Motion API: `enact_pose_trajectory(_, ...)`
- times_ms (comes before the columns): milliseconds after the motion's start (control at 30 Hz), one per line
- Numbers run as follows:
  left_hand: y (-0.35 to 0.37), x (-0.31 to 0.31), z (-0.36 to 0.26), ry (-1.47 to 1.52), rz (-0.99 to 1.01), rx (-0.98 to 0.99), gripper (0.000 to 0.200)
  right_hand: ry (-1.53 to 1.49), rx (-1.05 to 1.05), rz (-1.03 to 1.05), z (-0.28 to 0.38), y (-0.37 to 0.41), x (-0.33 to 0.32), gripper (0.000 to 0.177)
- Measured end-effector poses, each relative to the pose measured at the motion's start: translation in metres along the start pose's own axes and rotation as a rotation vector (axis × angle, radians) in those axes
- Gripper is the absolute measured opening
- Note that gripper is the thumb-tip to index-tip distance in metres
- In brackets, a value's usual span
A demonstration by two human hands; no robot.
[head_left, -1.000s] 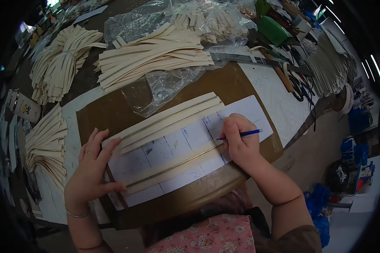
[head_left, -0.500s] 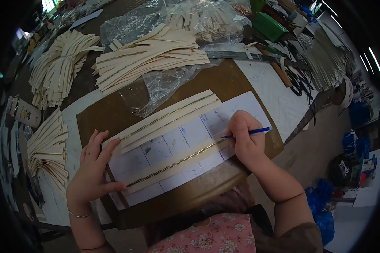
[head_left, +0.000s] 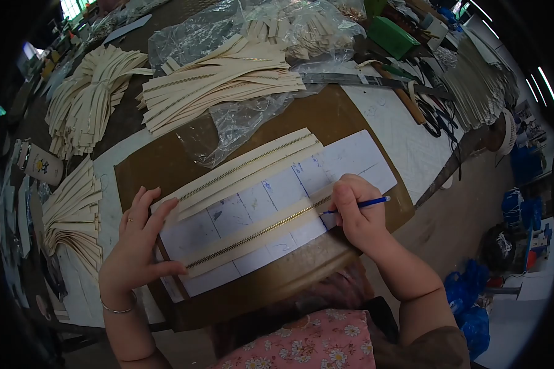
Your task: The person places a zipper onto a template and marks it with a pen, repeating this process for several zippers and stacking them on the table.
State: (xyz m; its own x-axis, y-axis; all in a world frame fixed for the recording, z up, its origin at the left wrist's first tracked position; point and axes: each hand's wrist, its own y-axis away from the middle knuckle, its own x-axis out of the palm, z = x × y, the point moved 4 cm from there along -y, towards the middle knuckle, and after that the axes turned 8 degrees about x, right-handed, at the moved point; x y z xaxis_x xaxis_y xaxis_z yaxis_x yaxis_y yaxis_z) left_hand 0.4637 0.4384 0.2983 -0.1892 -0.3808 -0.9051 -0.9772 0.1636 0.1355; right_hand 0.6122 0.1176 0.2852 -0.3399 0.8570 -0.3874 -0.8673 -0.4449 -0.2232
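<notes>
My right hand (head_left: 361, 216) pinches a blue pen (head_left: 373, 202), its tip at the lower edge of a cream zipper tape (head_left: 261, 235) near that tape's right end. Brass-coloured teeth run along the tape, which lies across a white sheet (head_left: 354, 154) ruled with blue lines and marks. My left hand (head_left: 135, 243) is spread out, its thumb on the tape's left end. The fingertips of that hand touch more cream zipper tapes (head_left: 246, 167) along the sheet's upper edge. The right end of the near tape is partly hidden by my right hand.
Under the sheet lies a brown board (head_left: 151, 169). Piles of zipper tapes (head_left: 221, 83) and clear plastic (head_left: 228, 126) sit beyond it. A metal ruler (head_left: 375, 82), scissors (head_left: 434, 120) and a green box (head_left: 393, 38) are at the back right; a white cup (head_left: 41, 165) stands left.
The pen tip has dropped from the upper to the lower edge of the near zipper tape, my right hand shifting slightly down. My left hand stays nearly in place.
</notes>
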Motion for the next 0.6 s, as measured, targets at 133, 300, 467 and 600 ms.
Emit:
enact_pose_trajectory(133,0.0,0.001,0.002,-0.011,-0.009,0.009,0.111,0.014,-0.017,-0.001,0.0,0.001,0.0,0.049)
enact_pose_trajectory(300,-0.001,-0.002,-0.002,0.043,-0.031,0.009,0.106,0.009,0.023,-0.002,-0.001,0.005,-0.006,0.036)
enact_pose_trajectory(467,0.0,-0.014,-0.018,0.142,-0.128,0.006,0.065,0.013,-0.105,-0.204,0.008,0.005,-0.014,0.009)
enact_pose_trajectory(600,0.0,-0.012,-0.022,0.051,-0.114,0.151,0.027,0.44,-0.157,-0.027,0.008,0.004,-0.016,0.022)
